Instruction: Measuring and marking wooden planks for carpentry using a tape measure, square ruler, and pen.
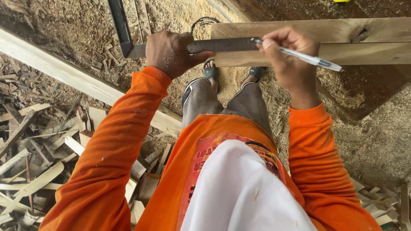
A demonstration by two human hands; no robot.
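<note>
My left hand point(171, 51) presses a metal carpenter's square point(222, 44) flat against the end of a pale wooden plank point(342, 40). The square's ruled blade lies across the plank, and its dark arm point(119, 23) runs away to the upper left. My right hand point(287, 53) holds a clear pen point(310, 58), its tip touching the blade's edge near the plank's left end. Both arms wear orange sleeves. My feet in sandals point(209, 70) stand below the plank on sawdust.
A long pale beam point(72, 77) runs diagonally at the left. Several wood offcuts and strips point(38, 162) are heaped at the lower left, and more scraps point(381, 205) lie at the lower right. Sawdust covers the ground. A dark board point(364, 85) lies under the plank.
</note>
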